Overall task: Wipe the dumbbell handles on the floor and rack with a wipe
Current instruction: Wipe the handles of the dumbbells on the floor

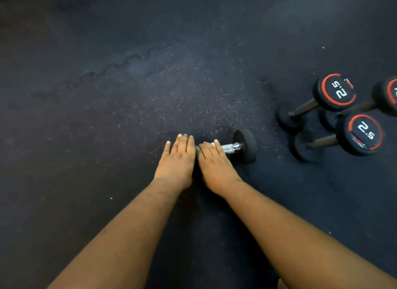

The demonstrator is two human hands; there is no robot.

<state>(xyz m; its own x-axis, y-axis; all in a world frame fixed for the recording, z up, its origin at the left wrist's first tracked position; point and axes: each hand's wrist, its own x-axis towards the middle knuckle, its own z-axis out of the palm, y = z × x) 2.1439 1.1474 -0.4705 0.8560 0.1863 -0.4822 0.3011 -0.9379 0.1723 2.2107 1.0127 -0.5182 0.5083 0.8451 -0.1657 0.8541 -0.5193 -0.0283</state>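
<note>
A small dumbbell [246, 146] with black round heads lies on the dark rubber floor [129, 95]. Its knurled chrome handle [231, 148] shows only at the right end. My right hand [214, 163] lies over the rest of the handle, fingers curled down on it, and a small white bit of wipe [212, 144] peeks out under the index finger. My left hand [177, 159] is cupped over the dumbbell's left head, which is hidden beneath it. The two hands touch side by side.
To the right stand three more black dumbbells with red rings: two marked 2.5 [335, 93] [362, 134] and one cut off by the frame edge [386, 95]. A jagged seam between floor mats [120, 65] runs across the upper left.
</note>
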